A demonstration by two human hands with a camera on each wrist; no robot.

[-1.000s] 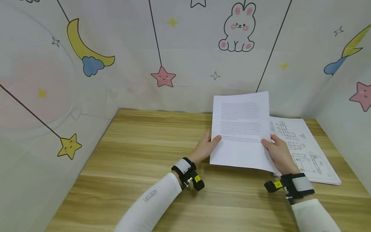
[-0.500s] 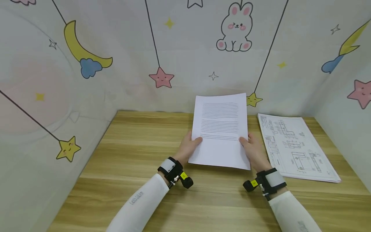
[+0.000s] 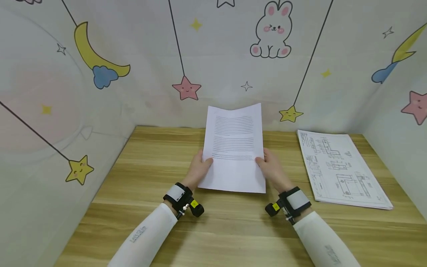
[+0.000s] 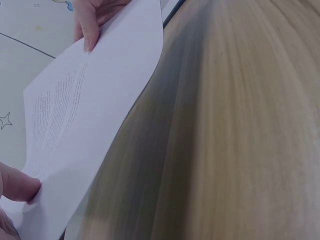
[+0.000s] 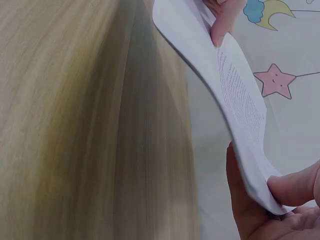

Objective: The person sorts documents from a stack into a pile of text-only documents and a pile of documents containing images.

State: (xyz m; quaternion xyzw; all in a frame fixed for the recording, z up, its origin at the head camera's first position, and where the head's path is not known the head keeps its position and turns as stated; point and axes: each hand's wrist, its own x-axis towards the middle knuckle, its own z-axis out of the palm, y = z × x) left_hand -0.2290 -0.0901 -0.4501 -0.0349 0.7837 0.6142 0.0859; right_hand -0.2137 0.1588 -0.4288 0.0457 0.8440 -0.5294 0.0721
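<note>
Between both hands a thin stack of printed paper [image 3: 233, 174] is held tilted up above the table, its text facing me. My left hand [image 3: 197, 171] grips its left edge, thumb on the front face. On the opposite edge my right hand [image 3: 274, 171] pinches it the same way; the right wrist view shows that thumb [image 5: 295, 190] on the printed side and fingers behind. The paper [image 4: 105, 100] bows in the left wrist view, its lower edge off the wood. In the head view, most fingers behind the sheets are hidden.
A stack of papers with technical drawings [image 3: 343, 170] lies at the right of the wooden table [image 3: 233, 230]. Behind the table stands a pale wall covering [image 3: 220, 55] printed with stars, a moon and a rabbit.
Both hands have carried the paper stack leftward, off the drawings pile, to the middle of the table. The drawings at the right are now fully uncovered.
</note>
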